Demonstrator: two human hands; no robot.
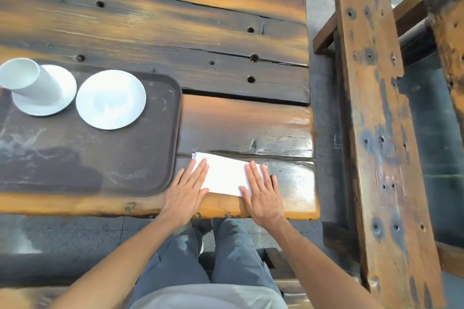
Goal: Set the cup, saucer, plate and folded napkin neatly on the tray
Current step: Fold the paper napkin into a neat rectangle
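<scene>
Nearest, the person's grey trouser legs point(206, 258) are showing below the front edge of the bench point(238, 123), with both bare forearms reaching forward over it. Both hands are lying flat, fingers straight and slightly spread, gripping nothing. The left hand point(187, 187) is pressing palm-down on the left end of the folded napkin point(224, 174), its fingertips pointing away from the body. The right hand point(262, 189) is pressing the napkin's right end in the same way, with its outer fingers lying past the cloth on the wood. The napkin is lying as a white rectangle on the bench, near the front edge and just beside the right rim of the tray point(140, 158), not on it. The tray is sitting to the left, dark brown with rounded corners. Farther back on the tray, the plate point(111, 99) is resting near its far right corner. Left of the plate, apart from it, the cup point(30, 81) is standing on the saucer point(64, 94) at the tray's far edge. To the right, a second wooden bench point(381, 133) is standing across a strip of floor.
</scene>
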